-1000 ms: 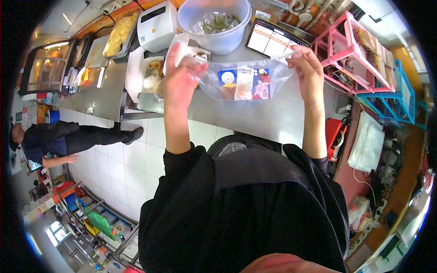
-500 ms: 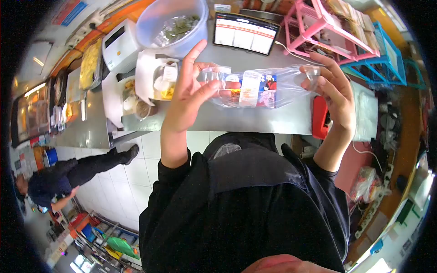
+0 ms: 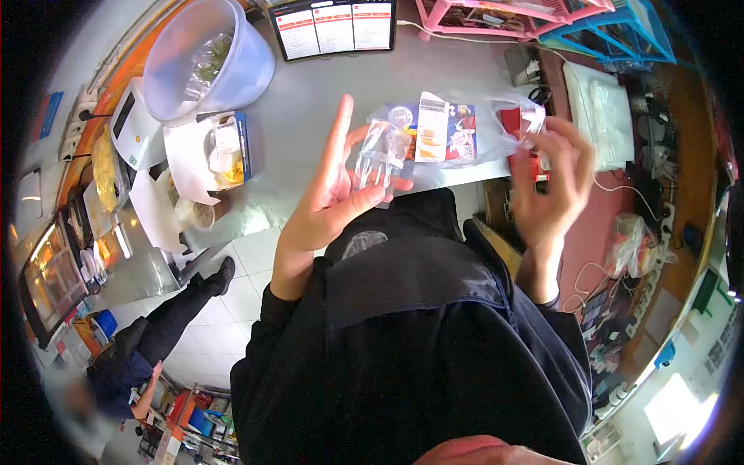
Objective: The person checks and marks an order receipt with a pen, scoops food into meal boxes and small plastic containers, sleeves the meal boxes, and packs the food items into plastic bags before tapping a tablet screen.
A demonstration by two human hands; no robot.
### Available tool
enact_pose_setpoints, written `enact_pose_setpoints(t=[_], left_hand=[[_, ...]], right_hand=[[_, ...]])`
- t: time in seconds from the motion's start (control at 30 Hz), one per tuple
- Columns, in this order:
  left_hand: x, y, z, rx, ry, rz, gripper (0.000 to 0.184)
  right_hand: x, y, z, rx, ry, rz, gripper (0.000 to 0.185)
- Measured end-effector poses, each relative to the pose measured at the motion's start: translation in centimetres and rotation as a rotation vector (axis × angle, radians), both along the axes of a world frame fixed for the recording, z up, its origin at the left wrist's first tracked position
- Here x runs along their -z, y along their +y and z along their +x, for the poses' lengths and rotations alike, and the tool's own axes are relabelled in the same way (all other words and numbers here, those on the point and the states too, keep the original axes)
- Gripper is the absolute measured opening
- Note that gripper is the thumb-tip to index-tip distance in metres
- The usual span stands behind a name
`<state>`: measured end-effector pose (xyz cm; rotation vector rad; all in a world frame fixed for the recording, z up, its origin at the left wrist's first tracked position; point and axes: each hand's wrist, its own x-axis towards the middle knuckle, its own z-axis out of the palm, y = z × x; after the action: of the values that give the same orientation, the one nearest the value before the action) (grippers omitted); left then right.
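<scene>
A clear plastic bag point(image 3: 484, 151) with a blue printed card and a white paper slip point(image 3: 432, 128) showing through it hangs between my hands above the steel counter point(image 3: 310, 101). My left hand point(image 3: 333, 182) holds the bag's left end, its thumb and lower fingers on the plastic and its index finger stretched up. At the right end, my right hand point(image 3: 554, 174) is against the gathered plastic. Its fingers are bent and blurred by motion, so their grip is hard to make out.
A blue-white tub point(image 3: 252, 66) stands at the upper left, near open boxes point(image 3: 186, 159) of food and a white printer point(image 3: 139, 128). A tablet point(image 3: 333, 29) and pink rack point(image 3: 496, 19) are at the back. Another person point(image 3: 128, 364) stands lower left.
The view has turned, so the tub, boxes and tablet sit further left. The bag's right end has become more gathered, and my right hand has turned downward beside it.
</scene>
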<state>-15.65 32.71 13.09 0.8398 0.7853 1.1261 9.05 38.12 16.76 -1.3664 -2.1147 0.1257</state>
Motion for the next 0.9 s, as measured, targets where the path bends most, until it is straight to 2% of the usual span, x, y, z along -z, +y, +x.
enact_pose_setpoints(t=[0.03,0.1,0.17,0.27,0.37,0.57,0.8,0.9], left_hand=[[0.1,-0.3,0.2,0.014,-0.007,-0.005,0.087],[0.3,-0.7,0.6,0.042,-0.021,-0.010,0.088],[0.8,-1.1,1.1,0.040,-0.054,-0.010,0.088],[1.1,-1.6,1.6,0.036,-0.072,-0.002,0.087],[1.1,-2.0,1.7,0.021,-0.074,0.004,0.086],[1.3,-2.0,1.2,-0.040,-0.052,0.052,0.083],[0.5,-1.6,0.4,-0.095,0.073,0.098,0.084],[0.0,-0.9,0.8,-0.121,0.125,0.103,0.084]], right_hand=[[0.2,-0.2,-0.3,-0.222,-0.017,-0.022,0.035],[2.6,-0.3,-2.2,-0.510,0.052,-0.419,0.040],[7.3,-1.1,-1.3,-0.485,-0.290,-0.498,0.045],[9.6,-1.5,-0.8,-0.306,-0.709,-0.976,0.051],[9.9,-2.2,-0.6,-0.356,-0.690,-0.985,0.054],[9.1,-3.0,-0.9,-0.248,-0.589,-0.967,0.071],[5.4,-3.6,1.0,-0.208,-0.279,-0.639,0.080],[3.0,-2.8,2.3,-0.365,-0.212,-0.585,0.080]])
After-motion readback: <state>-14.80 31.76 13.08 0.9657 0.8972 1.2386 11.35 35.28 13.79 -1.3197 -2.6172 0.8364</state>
